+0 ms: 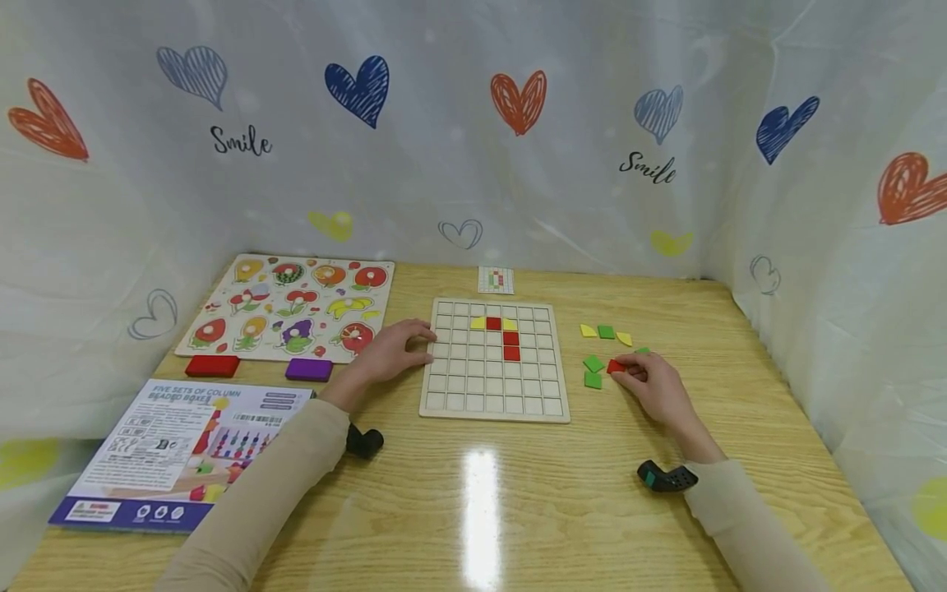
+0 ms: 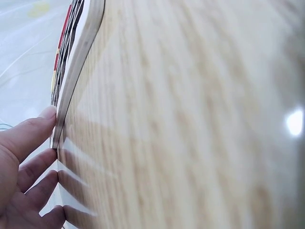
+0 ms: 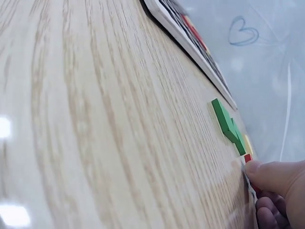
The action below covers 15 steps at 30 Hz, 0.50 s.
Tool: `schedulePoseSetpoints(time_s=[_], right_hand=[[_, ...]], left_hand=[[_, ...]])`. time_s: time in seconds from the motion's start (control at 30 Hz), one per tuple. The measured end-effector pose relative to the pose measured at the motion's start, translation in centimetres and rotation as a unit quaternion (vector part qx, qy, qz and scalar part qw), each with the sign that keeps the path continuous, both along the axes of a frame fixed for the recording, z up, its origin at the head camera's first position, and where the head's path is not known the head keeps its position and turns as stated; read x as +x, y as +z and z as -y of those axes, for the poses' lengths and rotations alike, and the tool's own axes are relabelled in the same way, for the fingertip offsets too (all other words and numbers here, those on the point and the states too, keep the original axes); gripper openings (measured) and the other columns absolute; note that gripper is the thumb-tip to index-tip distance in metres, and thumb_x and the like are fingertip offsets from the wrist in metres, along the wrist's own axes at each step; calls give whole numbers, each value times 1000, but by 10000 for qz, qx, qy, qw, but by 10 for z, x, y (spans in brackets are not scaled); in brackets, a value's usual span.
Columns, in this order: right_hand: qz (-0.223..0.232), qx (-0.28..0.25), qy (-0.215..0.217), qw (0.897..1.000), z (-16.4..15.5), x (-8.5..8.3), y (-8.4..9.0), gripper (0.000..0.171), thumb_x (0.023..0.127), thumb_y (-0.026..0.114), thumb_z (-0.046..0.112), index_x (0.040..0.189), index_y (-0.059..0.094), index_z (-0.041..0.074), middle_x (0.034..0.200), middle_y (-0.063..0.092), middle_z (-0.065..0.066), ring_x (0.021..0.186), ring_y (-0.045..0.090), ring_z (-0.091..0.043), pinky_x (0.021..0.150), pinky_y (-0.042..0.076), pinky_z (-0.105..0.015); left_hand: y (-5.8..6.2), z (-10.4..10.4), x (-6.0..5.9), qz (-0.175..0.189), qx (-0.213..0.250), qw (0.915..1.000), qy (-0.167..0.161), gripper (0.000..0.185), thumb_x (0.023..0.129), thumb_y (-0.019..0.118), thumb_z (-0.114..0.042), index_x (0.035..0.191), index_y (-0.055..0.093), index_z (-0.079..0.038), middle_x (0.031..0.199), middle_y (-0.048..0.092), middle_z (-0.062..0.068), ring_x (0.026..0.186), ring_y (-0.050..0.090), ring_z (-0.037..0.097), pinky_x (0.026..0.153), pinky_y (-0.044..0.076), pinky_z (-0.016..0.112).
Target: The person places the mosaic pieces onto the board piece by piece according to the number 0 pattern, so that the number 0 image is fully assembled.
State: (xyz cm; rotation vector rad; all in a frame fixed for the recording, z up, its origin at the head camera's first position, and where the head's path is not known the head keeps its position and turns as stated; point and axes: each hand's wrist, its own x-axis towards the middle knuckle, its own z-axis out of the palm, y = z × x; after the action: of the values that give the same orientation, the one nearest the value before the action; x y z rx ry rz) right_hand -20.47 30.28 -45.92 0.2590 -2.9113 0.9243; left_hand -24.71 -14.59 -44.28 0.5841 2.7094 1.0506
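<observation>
A wooden grid board lies flat on the table, with red squares and yellow quarter-round tiles in its upper cells. My left hand rests at the board's left edge; in the left wrist view its thumb touches the edge and the other fingers spread down to the tabletop. To the right of the board, my right hand pinches a red square tile between thumb and fingers, low over the table. Green tiles lie just beside it, one partly hidden behind the hand.
Behind the board lies a small pattern card. Yellow and green tiles form a row at the right. On the left are a fruit puzzle board, a red block, a purple block and a printed box.
</observation>
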Motion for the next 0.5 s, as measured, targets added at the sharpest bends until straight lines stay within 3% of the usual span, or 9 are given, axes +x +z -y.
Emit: schedulePoseSetpoints(time_s=[0.13,0.27,0.5], right_hand=[[-12,-89,-58,9999,3,0,3,33,96,64,19,121,64,-2,106,61,-18,91,58,-28,78,48,-39],[49,-400,-35,9992,13,-1,10,33,98,62,20,124,63,-1,113,62,-20,97,62,-32,83,52,-45],[192,-738,388,9963,49,1,18,33,94,67,18,124,66,3,120,60,-19,102,65,-33,85,55,-46]], left_hand=[[2,0,0,-22,3,10000,-11,34,93,69,-18,124,64,-5,146,46,17,141,32,36,117,24,50],[3,-1,1,-47,-7,10000,-5,34,92,69,-18,124,64,-5,146,46,17,141,32,36,117,24,49],[0,0,0,-46,-72,10000,-22,34,93,69,-19,124,64,-5,146,46,17,141,32,36,117,24,49]])
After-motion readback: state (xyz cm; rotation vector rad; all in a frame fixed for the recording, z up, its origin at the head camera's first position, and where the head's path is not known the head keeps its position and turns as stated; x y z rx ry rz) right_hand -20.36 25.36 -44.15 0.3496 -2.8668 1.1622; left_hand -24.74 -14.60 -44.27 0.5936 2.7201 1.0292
